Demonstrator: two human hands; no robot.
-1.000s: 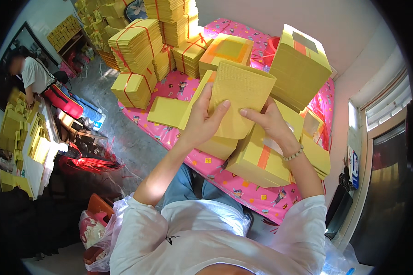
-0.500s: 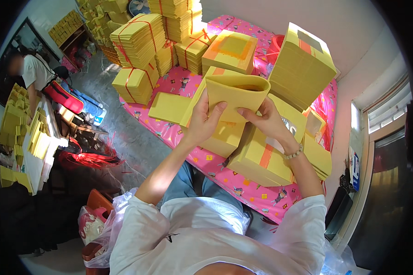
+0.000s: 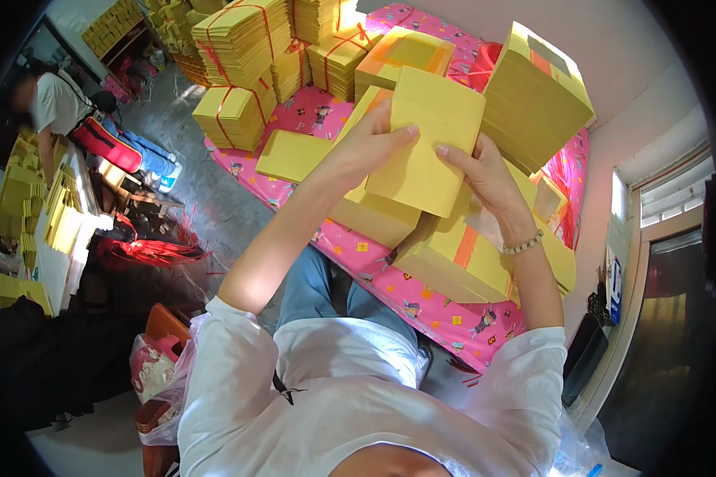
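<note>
A yellow paper packet (image 3: 426, 151) is held up in front of me, its flat face toward me. My left hand (image 3: 374, 143) grips its left edge, thumb on the face and fingers behind. At the opposite edge my right hand (image 3: 493, 176) does the same, a beaded bracelet on that wrist. Under the packet stand a yellow paper block (image 3: 378, 216) and another block with an orange strip (image 3: 453, 262), both partly covered. To the left lies a flat yellow piece (image 3: 291, 156).
A pink printed cover (image 3: 390, 278) lies beneath the blocks. Stacks tied with red string (image 3: 243, 40) stand at the far left, and a tall yellow stack (image 3: 533, 99) leans at the right by the wall. Another person (image 3: 64, 107) bends over a table (image 3: 75, 238) at the left.
The packet's open, curved upper edge was visible before; now its broad face is toward me. Both hands have moved slightly up with it, and my view has shifted a little.
</note>
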